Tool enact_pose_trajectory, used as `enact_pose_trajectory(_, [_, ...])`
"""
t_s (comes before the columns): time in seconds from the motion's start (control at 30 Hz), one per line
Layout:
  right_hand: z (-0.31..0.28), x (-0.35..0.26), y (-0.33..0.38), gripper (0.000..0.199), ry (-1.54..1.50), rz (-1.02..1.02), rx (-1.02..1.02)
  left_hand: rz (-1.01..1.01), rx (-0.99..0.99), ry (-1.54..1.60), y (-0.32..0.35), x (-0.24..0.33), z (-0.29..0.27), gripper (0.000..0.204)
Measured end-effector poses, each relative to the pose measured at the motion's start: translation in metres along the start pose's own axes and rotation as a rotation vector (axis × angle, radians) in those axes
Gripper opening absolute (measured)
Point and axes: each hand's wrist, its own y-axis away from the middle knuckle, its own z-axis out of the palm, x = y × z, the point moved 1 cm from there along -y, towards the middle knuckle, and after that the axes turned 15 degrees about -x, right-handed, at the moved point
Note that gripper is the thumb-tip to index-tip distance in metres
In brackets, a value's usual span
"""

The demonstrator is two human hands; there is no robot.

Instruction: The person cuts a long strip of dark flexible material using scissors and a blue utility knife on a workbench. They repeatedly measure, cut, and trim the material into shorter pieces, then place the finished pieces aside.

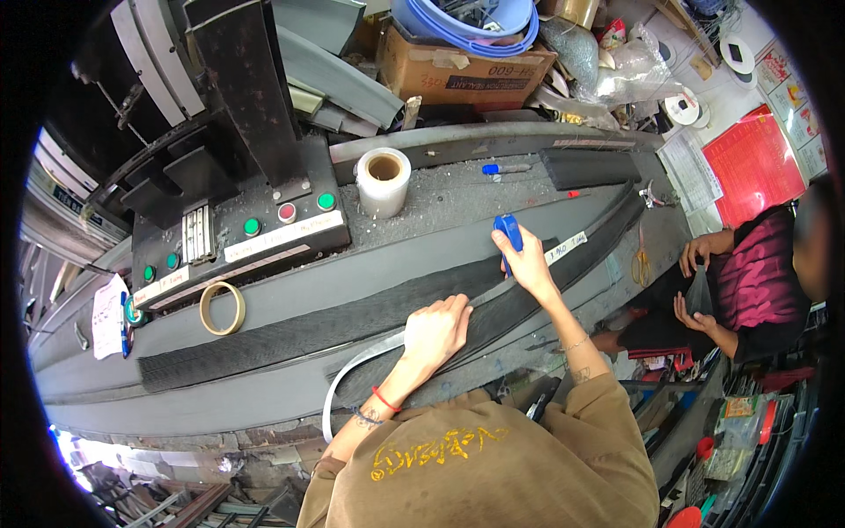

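Observation:
A long, narrow pale grey strip (359, 354) runs along the bench and curls down over its near edge at the left. My left hand (436, 333) is closed over it, fingers curled, pressing it near the dark ribbed mesh-like material (290, 327). Ahead and to the right, my right hand (528, 260) grips a blue-handled tool (507, 229) above the strip; its working end is hidden by my fingers. Just beyond that hand lies a white label (565, 248) with handwriting. More dark mesh-like material (607, 251) stretches to the right.
A control box (286, 231) with coloured buttons, a tape ring (223, 308) and a film roll (384, 183) are at left and back. A blue marker (506, 169) and scissors (642, 264) lie farther right. Another person (748, 282) sits at right, holding something dark.

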Motion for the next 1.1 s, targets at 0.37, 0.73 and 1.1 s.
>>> enact_pose_trajectory(0.37, [0.007,0.011,0.001,0.037,0.009,0.007,0.019,0.028,0.000,-0.044,0.005,0.002,0.005,0.013])
enact_pose_trajectory(0.73, [0.015,0.027,0.007,0.038,-0.020,-0.008,0.111,0.085,0.037,-0.043,0.011,0.002,0.010,0.016])
enact_pose_trajectory(1.1, [0.023,0.024,0.022,0.048,0.132,-0.103,0.259,0.118,-0.122,0.025,0.012,0.012,0.012,0.014])
